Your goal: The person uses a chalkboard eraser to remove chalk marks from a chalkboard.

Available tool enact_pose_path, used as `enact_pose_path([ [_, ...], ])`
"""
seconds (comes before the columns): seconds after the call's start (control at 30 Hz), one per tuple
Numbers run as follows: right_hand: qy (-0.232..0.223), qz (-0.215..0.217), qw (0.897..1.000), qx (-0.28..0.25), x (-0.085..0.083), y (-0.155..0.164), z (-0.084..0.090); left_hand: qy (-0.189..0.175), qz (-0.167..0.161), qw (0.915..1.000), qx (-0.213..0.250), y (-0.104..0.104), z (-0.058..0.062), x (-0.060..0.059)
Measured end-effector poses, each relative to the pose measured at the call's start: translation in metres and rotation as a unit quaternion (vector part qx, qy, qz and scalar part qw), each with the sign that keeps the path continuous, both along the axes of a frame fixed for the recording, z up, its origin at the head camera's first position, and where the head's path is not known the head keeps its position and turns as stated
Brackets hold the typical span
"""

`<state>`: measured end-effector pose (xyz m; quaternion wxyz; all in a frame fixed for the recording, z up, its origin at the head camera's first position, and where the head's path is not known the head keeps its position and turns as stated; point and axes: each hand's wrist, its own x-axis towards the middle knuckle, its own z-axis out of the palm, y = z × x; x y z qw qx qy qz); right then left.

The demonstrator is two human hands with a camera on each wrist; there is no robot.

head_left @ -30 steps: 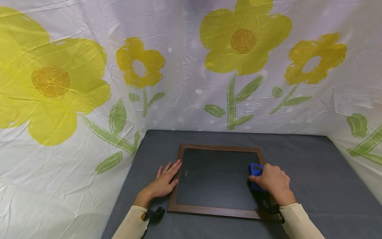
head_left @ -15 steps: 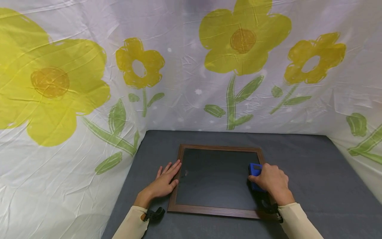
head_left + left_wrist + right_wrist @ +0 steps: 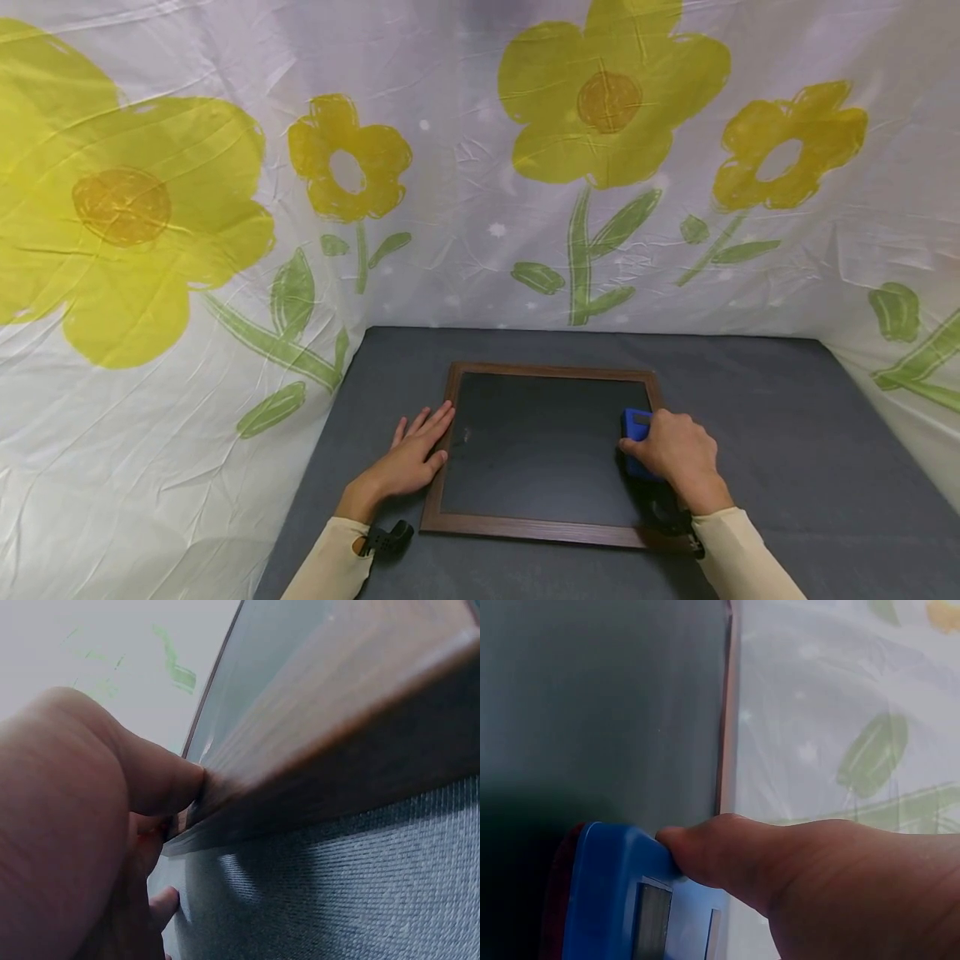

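A small blackboard (image 3: 547, 450) in a brown wooden frame (image 3: 540, 530) lies on the dark grey table. My left hand (image 3: 408, 458) rests on the frame's left side, its fingers spread and mostly straight. In the left wrist view the thumb (image 3: 169, 780) touches the wooden edge. My right hand (image 3: 681, 457) grips a blue board eraser (image 3: 636, 427) at the right part of the board. The right wrist view shows the eraser (image 3: 604, 892) with its dark red pad towards the board and the thumb against its blue body. The other right fingers are hidden there.
A faint pale smudge (image 3: 467, 435) marks the board's left part. The grey table (image 3: 780, 433) extends around the frame. A white cloth (image 3: 465, 250) printed with yellow flowers hangs behind the table and along both sides.
My right hand has shifted slightly to the left with the blue board eraser. The left hand and the board have stayed in place.
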<state>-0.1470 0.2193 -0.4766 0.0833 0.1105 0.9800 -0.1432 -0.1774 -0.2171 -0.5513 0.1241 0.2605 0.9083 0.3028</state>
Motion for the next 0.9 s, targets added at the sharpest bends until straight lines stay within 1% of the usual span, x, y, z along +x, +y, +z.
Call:
enact_pose_path([
  [0.17,0.006,0.008,1.0,-0.003,0.0,-0.008,-0.001,0.001,0.003,1.0,-0.006,0.0,-0.001,-0.001],
  [0.47,0.025,0.033,0.999,0.001,0.0,-0.029,-0.002,0.0,0.001,1.0,-0.009,0.001,0.001,0.0],
  [0.9,0.039,0.056,0.998,0.016,-0.007,-0.067,-0.006,0.0,0.004,1.0,-0.008,0.001,0.001,0.001],
])
